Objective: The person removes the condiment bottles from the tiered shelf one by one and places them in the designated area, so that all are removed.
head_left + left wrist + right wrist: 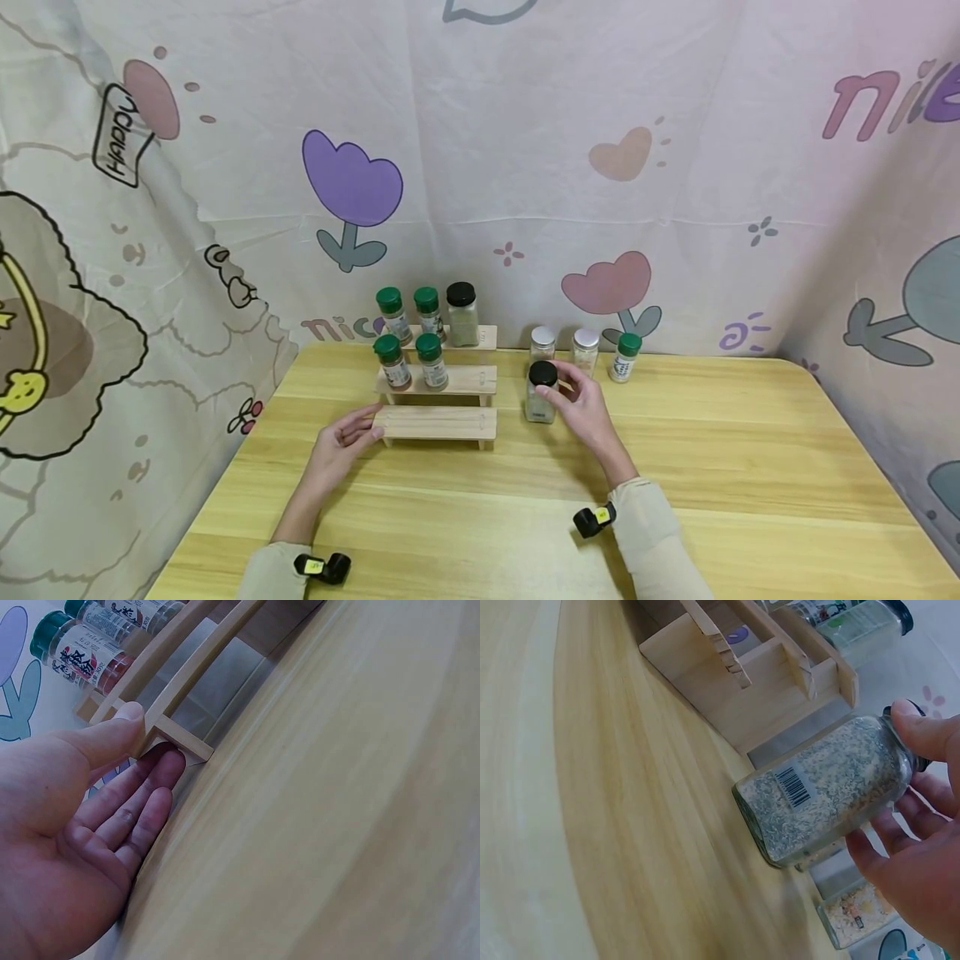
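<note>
A three-tier wooden spice rack (435,423) stands toward the back of the table. My left hand (341,446) holds the left end of its lowest tier, the thumb on the upper edge and the fingers round the end. In my right hand (588,410) is a square glass spice jar (538,408) with a black lid, gripped near the top. The right wrist view shows pale green flakes and a barcode label on this jar (825,787), which is right of the rack.
Two green-capped jars (391,314) and a black-lidded jar (463,317) occupy the top tier. Two more green-capped jars (432,364) are on the middle tier. Behind my right hand stand two white-lidded jars (543,340) and a green-capped jar (624,360). A printed cloth (480,167) hangs behind.
</note>
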### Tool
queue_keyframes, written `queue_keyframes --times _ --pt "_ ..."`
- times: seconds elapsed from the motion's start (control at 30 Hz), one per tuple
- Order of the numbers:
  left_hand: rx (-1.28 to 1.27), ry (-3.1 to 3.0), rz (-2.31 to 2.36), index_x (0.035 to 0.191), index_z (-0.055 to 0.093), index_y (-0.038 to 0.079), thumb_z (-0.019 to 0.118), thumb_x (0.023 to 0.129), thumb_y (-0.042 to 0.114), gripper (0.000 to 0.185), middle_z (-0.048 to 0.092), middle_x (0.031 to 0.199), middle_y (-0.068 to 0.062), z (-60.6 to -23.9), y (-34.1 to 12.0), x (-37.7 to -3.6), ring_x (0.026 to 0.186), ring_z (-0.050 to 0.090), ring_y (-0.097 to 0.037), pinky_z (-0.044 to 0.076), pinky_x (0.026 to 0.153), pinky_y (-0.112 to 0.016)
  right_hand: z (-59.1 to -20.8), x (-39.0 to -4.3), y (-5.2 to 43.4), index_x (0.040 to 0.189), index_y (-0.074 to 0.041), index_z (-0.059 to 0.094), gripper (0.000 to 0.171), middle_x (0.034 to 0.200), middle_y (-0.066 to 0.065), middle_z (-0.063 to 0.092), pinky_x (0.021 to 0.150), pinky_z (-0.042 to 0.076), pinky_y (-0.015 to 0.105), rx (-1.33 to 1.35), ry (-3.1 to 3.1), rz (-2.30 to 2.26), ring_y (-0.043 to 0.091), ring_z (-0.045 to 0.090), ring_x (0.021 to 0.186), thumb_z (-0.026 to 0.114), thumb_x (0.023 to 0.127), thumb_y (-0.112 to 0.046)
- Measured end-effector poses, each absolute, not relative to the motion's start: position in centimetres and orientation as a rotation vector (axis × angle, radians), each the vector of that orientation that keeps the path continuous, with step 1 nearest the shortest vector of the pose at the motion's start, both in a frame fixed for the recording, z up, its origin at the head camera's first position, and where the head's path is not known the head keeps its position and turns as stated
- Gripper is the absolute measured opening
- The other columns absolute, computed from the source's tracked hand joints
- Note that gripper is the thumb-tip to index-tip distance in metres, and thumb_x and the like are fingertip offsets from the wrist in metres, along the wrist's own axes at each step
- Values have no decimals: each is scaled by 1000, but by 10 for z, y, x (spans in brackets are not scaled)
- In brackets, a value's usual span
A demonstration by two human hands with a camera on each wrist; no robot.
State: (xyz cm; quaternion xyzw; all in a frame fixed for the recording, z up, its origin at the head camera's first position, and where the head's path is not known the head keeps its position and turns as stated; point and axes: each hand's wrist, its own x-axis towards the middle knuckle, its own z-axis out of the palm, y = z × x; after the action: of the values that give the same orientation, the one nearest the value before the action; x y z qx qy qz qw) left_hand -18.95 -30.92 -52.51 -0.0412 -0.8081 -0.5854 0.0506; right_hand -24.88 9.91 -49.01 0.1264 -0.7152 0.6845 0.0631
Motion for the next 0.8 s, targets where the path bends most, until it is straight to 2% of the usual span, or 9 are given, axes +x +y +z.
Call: queue_keyframes --times 0.47,0.8 --pt "-130 -2457 -1789 141 61 3 72 99 18 46 67 126 -24 -526 -310 -190 105 65 -2 54 87 -17 -494 -252 101 133 8 60 47 134 24 60 110 45 47 384 -2145 2087 35 57 124 77 90 3" --pt "-124 -2458 -1780 141 61 2 72 99 17 46 68 125 -24 -527 -310 -189 105 65 -2 54 86 -16 -486 -249 109 138 1 60 51 138 18 61 112 43 49 401 -2159 2030 34 56 127 79 91 -7"
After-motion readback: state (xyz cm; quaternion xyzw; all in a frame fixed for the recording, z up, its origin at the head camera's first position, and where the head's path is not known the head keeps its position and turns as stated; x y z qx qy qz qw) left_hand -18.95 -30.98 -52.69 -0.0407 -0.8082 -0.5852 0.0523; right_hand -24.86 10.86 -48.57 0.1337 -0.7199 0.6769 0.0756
